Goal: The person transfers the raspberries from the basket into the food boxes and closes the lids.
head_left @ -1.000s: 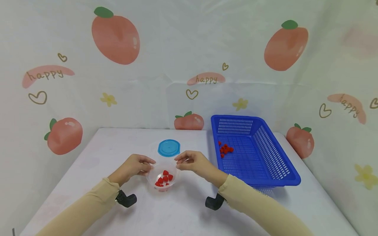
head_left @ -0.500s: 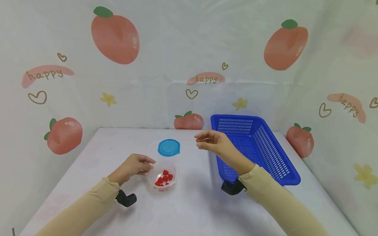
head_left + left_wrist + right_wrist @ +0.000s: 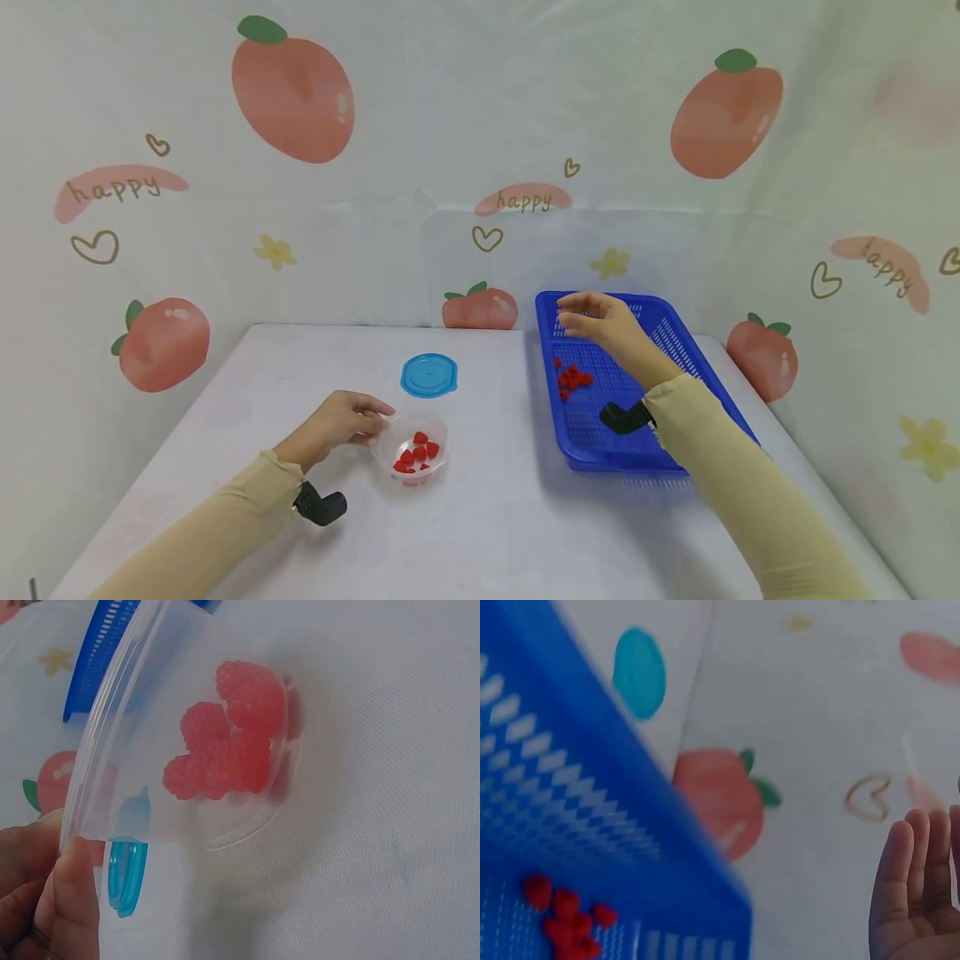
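Note:
My left hand (image 3: 337, 425) pinches the rim of a clear plastic bowl (image 3: 439, 432) on the table; in the left wrist view the thumb and fingers (image 3: 75, 889) sit on either side of that rim. Several red raspberries (image 3: 217, 750) lie in the bottom of the bowl. My right hand (image 3: 603, 321) is raised over the far part of a blue plastic basket (image 3: 630, 463), its fingers (image 3: 892, 862) loosely extended with nothing visible in them. More raspberries (image 3: 572, 379) are clustered along the basket's left inner side, nearer the person than the right hand.
A blue lid (image 3: 429, 375) lies flat on the white table (image 3: 495, 533), just behind the bowl. The basket's tall slotted walls stand at the table's right. Behind the table hangs a fruit-printed backdrop (image 3: 420, 142).
From beside the bowl, my right hand has risen and moved right and away, to over the basket. My left hand and the bowl have stayed in place.

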Demonstrator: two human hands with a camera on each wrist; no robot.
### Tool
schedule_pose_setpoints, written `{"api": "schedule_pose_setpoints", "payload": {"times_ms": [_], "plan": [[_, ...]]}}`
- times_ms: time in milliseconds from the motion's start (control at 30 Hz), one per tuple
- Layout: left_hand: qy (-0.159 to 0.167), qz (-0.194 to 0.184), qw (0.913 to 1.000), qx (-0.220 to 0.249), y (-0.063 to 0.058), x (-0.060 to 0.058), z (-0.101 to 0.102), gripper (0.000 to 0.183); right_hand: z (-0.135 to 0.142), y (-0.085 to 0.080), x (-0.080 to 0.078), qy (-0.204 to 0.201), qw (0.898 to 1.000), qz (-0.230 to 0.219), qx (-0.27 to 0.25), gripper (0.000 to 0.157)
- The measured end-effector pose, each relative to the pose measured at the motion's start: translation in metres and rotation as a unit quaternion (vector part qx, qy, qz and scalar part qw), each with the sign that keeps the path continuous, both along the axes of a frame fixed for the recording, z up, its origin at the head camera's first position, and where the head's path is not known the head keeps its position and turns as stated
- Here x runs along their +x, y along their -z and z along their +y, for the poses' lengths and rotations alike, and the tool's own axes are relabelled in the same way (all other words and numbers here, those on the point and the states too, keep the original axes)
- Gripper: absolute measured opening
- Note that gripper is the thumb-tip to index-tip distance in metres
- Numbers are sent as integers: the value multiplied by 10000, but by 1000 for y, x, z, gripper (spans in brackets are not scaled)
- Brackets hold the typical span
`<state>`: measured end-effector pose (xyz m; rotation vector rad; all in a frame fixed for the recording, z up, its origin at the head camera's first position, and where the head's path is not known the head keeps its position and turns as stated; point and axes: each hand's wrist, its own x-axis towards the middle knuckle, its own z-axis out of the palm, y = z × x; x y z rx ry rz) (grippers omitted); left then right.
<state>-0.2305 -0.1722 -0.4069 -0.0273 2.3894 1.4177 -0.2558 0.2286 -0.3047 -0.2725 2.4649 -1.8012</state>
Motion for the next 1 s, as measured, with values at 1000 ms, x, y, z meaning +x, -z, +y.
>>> {"api": "schedule_pose_setpoints", "payload": {"times_ms": [1000], "plan": [[-19,-25,10000,-45,-1,-2,2,27,48,85,-47,452,9568,-1767,2265,39]]}}
